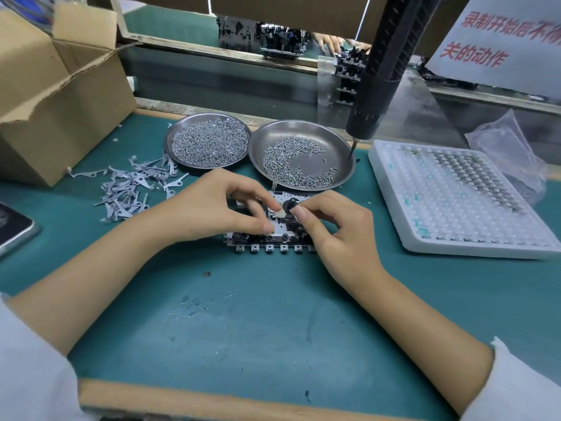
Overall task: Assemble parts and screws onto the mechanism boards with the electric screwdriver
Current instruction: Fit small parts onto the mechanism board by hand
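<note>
Centre frame, mechanism board [267, 238] on the desk [243, 314] — my left hand [212, 205] and right hand [331, 226] pinch a small part [280, 213] into place; next, I reckon, a screw — screwdriver [379, 68] hangs upper right.

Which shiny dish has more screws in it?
The left dish, beside the cardboard box. Screws cover nearly its whole bottom; the right dish shows a lot of bare metal.

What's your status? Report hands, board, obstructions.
Left hand and right hand pinching small part over black-and-metal mechanism board. Hanging black electric screwdriver untouched. Nothing blocking.
</note>
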Tool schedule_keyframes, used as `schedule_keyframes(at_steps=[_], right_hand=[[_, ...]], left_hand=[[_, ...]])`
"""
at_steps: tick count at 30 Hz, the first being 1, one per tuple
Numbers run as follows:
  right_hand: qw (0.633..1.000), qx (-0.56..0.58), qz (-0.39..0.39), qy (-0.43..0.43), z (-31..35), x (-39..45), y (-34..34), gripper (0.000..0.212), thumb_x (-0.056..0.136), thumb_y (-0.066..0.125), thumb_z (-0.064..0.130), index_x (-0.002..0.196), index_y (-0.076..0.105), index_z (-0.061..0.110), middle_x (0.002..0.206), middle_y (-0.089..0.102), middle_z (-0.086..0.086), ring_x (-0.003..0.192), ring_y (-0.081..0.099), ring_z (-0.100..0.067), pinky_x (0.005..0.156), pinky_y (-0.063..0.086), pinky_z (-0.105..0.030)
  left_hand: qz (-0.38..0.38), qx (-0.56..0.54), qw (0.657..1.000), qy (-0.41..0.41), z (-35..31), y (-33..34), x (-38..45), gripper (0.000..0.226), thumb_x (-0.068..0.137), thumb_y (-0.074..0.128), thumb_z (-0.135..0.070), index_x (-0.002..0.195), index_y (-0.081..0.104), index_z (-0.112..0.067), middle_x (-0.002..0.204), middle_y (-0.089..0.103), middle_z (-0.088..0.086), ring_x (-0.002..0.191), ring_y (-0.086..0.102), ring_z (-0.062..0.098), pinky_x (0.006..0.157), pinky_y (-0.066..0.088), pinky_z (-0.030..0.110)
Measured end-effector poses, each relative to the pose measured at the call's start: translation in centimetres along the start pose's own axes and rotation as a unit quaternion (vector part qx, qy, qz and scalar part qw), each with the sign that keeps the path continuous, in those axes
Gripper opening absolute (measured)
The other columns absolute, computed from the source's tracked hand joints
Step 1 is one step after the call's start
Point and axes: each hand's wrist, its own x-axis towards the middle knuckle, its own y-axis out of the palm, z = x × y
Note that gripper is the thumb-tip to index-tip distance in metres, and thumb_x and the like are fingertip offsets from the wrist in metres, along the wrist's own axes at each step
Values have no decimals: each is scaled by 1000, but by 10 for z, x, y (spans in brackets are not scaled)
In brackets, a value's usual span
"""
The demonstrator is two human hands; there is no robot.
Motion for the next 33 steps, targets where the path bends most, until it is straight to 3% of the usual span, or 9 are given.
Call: schedule_keyframes(at_steps=[3,8,15,19,21,23,25,29,33], right_hand=[[1000,8,7,7,-1,0,0,11,85,64,6,77,70,2,71,62,-8,69,57,-23,66,47,-34],[992,-63,98,-56,-1,-3,-1,7,77,74,9,78,72,3,80,62,-6,79,56,-21,74,44,-26],[982,-100,112,-114,-6,-3,-1,4,75,73,1,78,71,2,82,62,-7,79,56,-26,74,44,-28],[982,-100,106,-116,-6,-4,0,3,75,73,2,77,70,3,82,63,-7,80,56,-25,74,44,-28],[984,-96,104,-109,-6,-4,0,3,75,74,3,77,71,3,82,63,-6,81,57,-25,74,45,-28],[985,-90,100,-104,-5,-4,1,4,75,74,6,78,72,4,82,63,-6,81,57,-24,75,46,-30],[987,-82,98,-97,-3,-5,0,8,77,72,11,82,73,4,84,64,-5,84,58,-23,76,48,-32],[987,-82,98,-96,0,-5,0,13,82,68,16,87,73,5,86,65,-4,85,57,-22,76,49,-34],[987,-84,100,-98,1,-4,-1,12,84,65,14,87,73,5,84,64,-4,83,57,-23,74,49,-35]], left_hand=[[4,3,1000,7,-1,1,0,22,70,82,-18,89,73,-23,74,73,2,74,65,8,88,52,27],[8,20,999,27,-2,0,0,27,65,79,-28,90,74,-21,76,73,1,77,66,9,84,52,25],[-7,24,999,35,-1,-3,0,21,67,78,-32,86,76,-23,77,73,1,74,66,7,76,52,16],[-187,71,978,65,9,-14,8,4,83,70,-31,81,73,-30,74,72,-9,70,61,-4,71,43,6],[-308,192,928,84,18,-24,11,9,91,64,-25,88,72,-23,80,70,-11,74,58,3,76,43,13],[-364,312,876,55,28,-34,16,17,94,58,-23,103,71,-15,95,69,4,86,58,25,87,44,33],[-348,349,870,-23,36,-43,23,25,95,56,-24,115,67,-13,111,64,15,97,57,37,92,43,45],[-292,334,887,-125,36,-49,38,36,92,61,-26,125,62,-11,118,61,19,109,56,36,94,42,40],[-310,317,881,-165,29,-48,50,20,89,66,-20,107,72,-13,104,68,17,103,59,34,83,43,33]])
